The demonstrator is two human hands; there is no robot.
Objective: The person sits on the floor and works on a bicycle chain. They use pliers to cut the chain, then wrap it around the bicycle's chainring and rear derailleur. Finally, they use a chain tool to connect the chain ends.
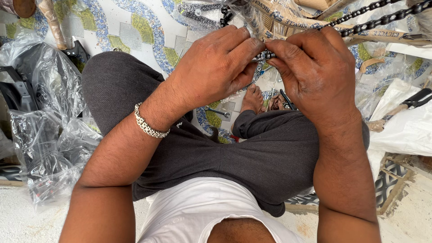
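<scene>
Both hands, left hand (pixel 216 67) and right hand (pixel 315 67), pinch chain (pixel 382 18) ends together, fingers closed; link looks not yet joined.

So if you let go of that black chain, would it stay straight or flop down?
It would probably flop. The chain is made of many small links, and it already sags in a curve where it runs away from the right hand. It looks like metal, so likely heavy for its size. The left hand pinches it too, which suggests both ends need holding.
</scene>
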